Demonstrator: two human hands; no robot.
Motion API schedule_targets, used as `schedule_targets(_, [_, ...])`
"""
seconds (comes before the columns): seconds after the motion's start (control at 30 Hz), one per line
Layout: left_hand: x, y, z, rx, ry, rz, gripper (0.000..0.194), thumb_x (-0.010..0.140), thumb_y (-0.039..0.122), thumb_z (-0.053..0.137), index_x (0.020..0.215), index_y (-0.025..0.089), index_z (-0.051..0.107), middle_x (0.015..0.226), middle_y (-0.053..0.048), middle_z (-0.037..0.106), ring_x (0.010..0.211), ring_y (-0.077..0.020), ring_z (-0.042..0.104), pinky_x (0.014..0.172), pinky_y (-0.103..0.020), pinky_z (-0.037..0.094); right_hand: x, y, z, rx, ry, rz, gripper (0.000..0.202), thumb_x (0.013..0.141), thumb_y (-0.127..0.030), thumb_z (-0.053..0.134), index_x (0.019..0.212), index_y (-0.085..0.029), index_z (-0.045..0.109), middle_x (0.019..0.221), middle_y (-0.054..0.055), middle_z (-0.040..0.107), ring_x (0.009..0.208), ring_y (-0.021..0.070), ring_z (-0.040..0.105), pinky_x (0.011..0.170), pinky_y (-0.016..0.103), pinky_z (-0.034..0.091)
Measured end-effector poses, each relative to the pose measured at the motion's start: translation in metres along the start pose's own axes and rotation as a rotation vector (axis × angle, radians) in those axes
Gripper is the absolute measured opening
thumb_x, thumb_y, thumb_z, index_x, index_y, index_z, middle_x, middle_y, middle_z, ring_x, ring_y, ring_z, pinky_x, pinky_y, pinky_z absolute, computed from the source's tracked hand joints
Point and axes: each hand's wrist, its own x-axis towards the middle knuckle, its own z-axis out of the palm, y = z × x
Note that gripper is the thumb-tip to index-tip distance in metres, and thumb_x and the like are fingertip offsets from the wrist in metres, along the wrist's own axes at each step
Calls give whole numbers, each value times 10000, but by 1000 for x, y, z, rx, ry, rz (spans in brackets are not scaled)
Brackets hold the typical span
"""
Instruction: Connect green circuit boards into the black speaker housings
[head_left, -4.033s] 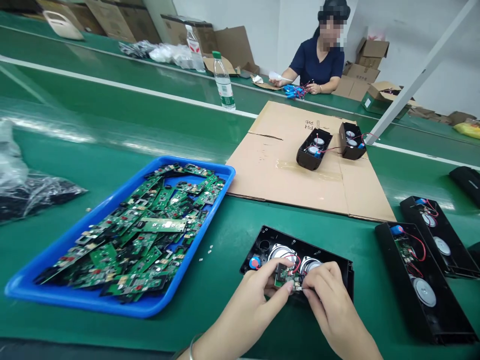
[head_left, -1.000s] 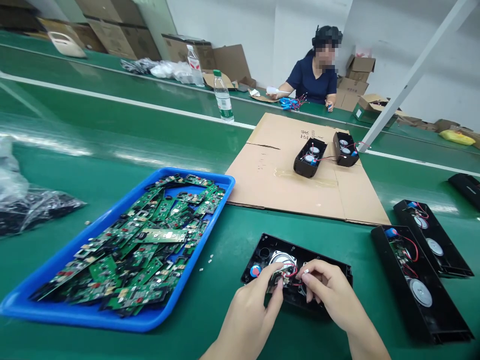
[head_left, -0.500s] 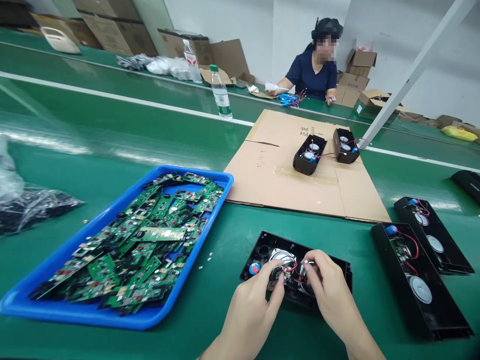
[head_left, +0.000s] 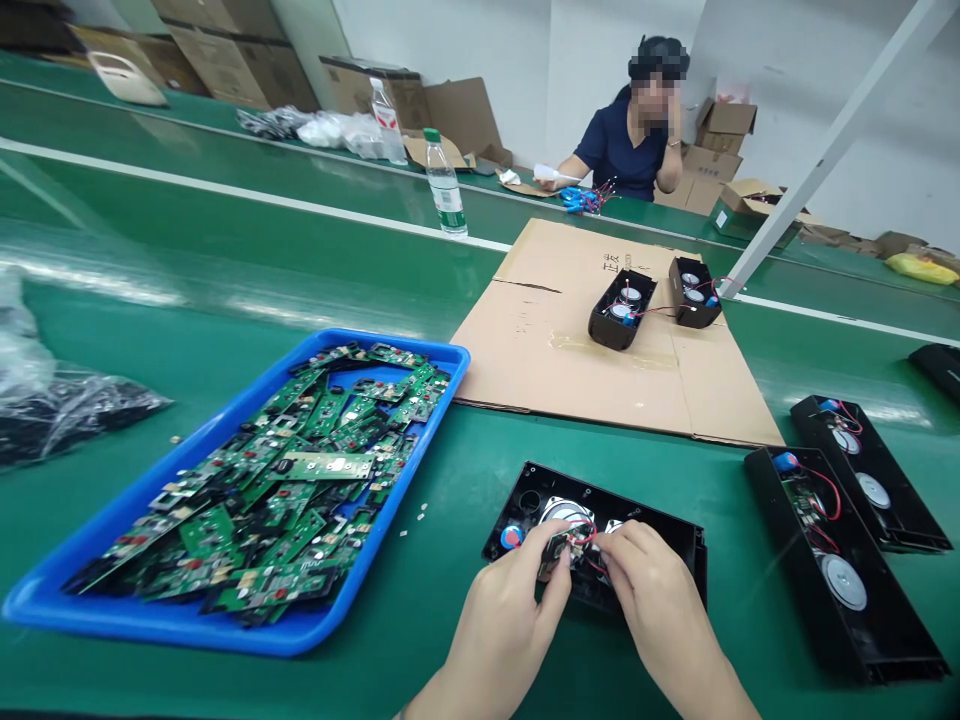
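Over a black speaker housing (head_left: 660, 525) on the green bench, my left hand (head_left: 506, 600) pinches a small circuit board (head_left: 556, 552) between thumb and fingers. My right hand (head_left: 652, 580) is closed at the board's right end, its fingertips on a thin red wire (head_left: 594, 540). Inside the housing, a round speaker (head_left: 562, 512) shows behind the board, and a second one is mostly covered by my right hand. A blue cylindrical battery (head_left: 512, 537) lies at the housing's left end.
A blue tray (head_left: 450, 400) heaped with circuit boards stands at left. On the right are two wired housings (head_left: 847, 580). Two more housings (head_left: 622, 310) rest on a cardboard sheet (head_left: 517, 330). Beyond are a water bottle (head_left: 446, 195), a slanted post (head_left: 825, 155) and a seated person (head_left: 628, 150).
My right hand has moved left, bringing its fingertips and the wire up to the board. My left hand keeps its hold. The person opposite has raised a hand to the head.
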Motion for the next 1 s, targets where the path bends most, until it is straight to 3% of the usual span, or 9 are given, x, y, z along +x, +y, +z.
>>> schedule_targets(0.13, [0,1,-2,-2,-21,3,198,906,187,397,999,222,568,761,-2,753,633,-184,727,547,-247,566,0,-2,3,-34,-30,-25,263,920,-121,396,769,-188,600,806,53,633,698,186,612,626,281,518])
schedule_targets(0.47, [2,0,-3,-11,-69,-16,211,889,166,400,997,225,571,755,5,752,620,-190,719,479,-242,526,2,-4,6,-115,7,-108,255,933,-122,371,841,-180,601,739,35,599,643,173,578,581,264,459])
schedule_targets(0.7, [-1,-2,-5,0,-139,34,276,891,146,381,1064,199,589,892,-48,762,761,-215,727,653,-296,575,2,-5,8,-167,-7,-107,312,942,-128,337,777,-173,598,721,49,600,642,177,582,588,277,458])
schedule_targets(0.87, [-2,-3,-4,-17,-128,81,301,898,124,386,1116,208,575,978,-58,755,853,-206,720,712,-286,574,0,-4,11,-192,19,-112,362,950,-128,313,727,-177,593,703,56,601,628,177,583,579,285,455])
schedule_targets(1.0, [-1,-6,-7,-48,-161,109,296,906,121,389,1124,207,570,991,-55,753,874,-192,716,740,-268,565,-1,-2,8,-122,72,-81,372,993,-202,269,849,-165,610,725,60,625,624,177,587,579,295,472])
